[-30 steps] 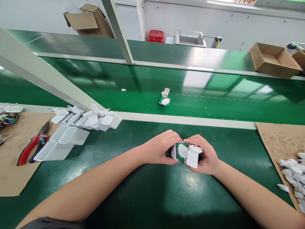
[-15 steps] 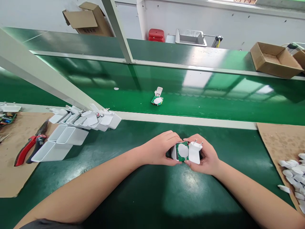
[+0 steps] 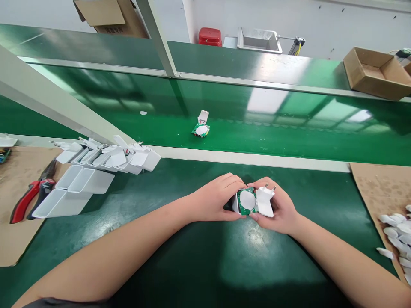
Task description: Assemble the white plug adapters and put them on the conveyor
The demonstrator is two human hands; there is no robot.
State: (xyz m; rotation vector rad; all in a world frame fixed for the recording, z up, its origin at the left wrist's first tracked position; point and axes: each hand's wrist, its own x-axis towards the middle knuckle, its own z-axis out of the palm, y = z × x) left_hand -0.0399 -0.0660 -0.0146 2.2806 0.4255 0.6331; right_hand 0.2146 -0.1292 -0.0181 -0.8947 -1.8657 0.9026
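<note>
Short of the desk (image 3: 192, 265)'s far edge, the left hand (image 3: 215, 199) grips a white case (image 3: 235, 204), the right hand (image 3: 281, 209) a plug cover (image 3: 265, 204) with circuit board (image 3: 245, 209); similar cases (image 3: 91, 180) sit leftward.

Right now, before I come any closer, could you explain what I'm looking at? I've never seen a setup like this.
There is no robot here: these are a person's own bare hands, seen by a camera worn on the head, looking forward and down. The left hand holds a white casing with a green circuit board at its end. The right hand holds a white plug piece with two metal pins. On the green worktable, open white cases stand to the left, near pliers on cardboard. Small white pieces lie heaped at the right. Beyond, another board lies on a brighter green strip.
</note>
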